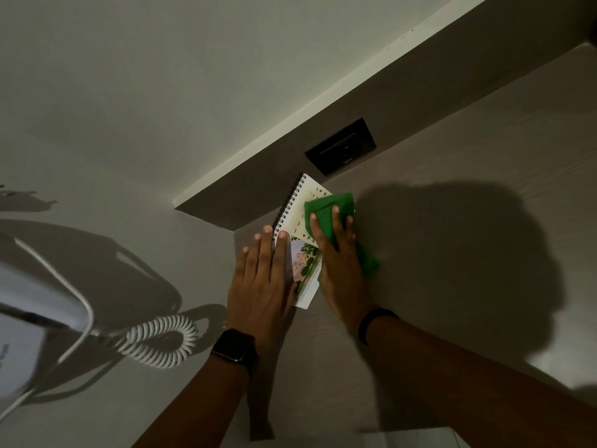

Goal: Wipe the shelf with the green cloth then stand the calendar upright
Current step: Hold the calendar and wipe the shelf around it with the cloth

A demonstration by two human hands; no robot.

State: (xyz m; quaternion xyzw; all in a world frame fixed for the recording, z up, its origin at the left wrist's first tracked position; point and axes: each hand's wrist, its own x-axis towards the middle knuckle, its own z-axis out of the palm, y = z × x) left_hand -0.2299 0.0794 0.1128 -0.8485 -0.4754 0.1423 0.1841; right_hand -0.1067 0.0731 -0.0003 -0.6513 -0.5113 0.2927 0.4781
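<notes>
A spiral-bound desk calendar (298,218) lies flat on the grey-brown shelf (452,202), close to its left end. My right hand (339,263) presses a green cloth (326,211) flat, partly over the calendar's right side and partly on the shelf. My left hand (261,279) rests flat with fingers spread on the calendar's left edge, fingertips at the spiral binding. A dark watch sits on my left wrist and a dark band on my right wrist.
A black wall socket (340,147) sits on the dark back panel just behind the calendar. A white ledge (290,121) runs above that panel. At the left, a white device with a coiled cord (161,341) hangs on the wall.
</notes>
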